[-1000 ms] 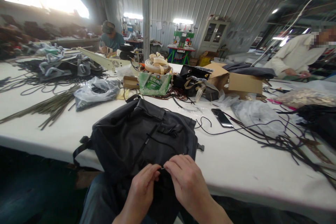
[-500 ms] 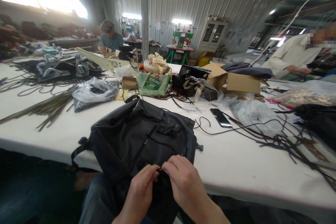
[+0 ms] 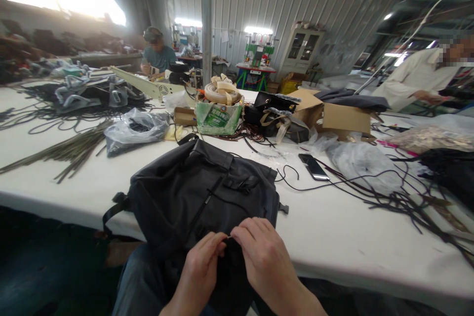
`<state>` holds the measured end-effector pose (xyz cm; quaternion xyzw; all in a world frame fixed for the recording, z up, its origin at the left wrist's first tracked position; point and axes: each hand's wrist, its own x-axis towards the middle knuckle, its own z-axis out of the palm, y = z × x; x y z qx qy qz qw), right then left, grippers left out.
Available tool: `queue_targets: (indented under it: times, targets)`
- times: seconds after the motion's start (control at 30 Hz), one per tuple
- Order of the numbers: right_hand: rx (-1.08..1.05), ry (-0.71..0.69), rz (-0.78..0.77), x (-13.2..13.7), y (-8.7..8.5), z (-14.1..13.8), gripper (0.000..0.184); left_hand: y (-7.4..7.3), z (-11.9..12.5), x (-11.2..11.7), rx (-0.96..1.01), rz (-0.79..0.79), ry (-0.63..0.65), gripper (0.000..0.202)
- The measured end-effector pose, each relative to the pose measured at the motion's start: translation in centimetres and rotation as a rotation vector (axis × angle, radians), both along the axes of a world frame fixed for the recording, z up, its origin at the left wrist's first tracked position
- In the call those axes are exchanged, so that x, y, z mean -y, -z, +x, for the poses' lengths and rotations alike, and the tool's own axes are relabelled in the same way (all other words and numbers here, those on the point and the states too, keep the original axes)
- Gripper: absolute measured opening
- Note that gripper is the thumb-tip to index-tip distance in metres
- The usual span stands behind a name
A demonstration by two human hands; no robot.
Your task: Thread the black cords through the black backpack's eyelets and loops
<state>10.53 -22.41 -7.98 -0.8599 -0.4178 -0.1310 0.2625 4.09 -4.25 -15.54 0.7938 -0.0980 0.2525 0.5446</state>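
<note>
A black backpack (image 3: 177,182) lies over the front edge of the white table, its lower part hanging down toward my lap. Over that lower part, my left hand (image 3: 203,261) and my right hand (image 3: 261,252) are closed in pinches, fingertips nearly meeting. Something small and thin shows between the fingertips, too small to name. A strap with a dark buckle (image 3: 120,198) sticks out at the bag's left side, and another buckle (image 3: 283,208) at its right.
Behind the bag stand a green box (image 3: 219,119) with rolled webbing and an open cardboard box (image 3: 346,121). A phone (image 3: 314,167) and black cords (image 3: 388,202) lie to the right. Clear plastic bags (image 3: 137,126) and olive strips (image 3: 79,145) are left. Two people are across the table.
The whole view has shifted slightly, so things appear a little further right. Both hands keep their pinch in nearly the same place over the backpack.
</note>
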Motion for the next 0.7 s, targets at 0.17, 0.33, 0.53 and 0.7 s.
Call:
queue_targets:
  times: [0.17,0.33,0.53,0.7]
  targets:
    - [-0.027,0.011,-0.019,0.43,0.0,0.27,0.024,0.28,0.1,0.06,0.006,-0.006,-0.016,0.03]
    - [-0.042,-0.008,-0.013,0.07,0.5,0.26,0.024,0.19,0.01,0.07,0.006,0.004,-0.006,0.032]
    - [-0.049,-0.006,0.019,-0.18,0.48,0.13,0.023,0.38,-0.01,0.04,0.01,0.006,-0.009,0.031]
    - [-0.047,0.018,0.023,-0.03,0.44,0.17,0.022,0.38,0.11,0.06,0.01,0.001,-0.017,0.028]
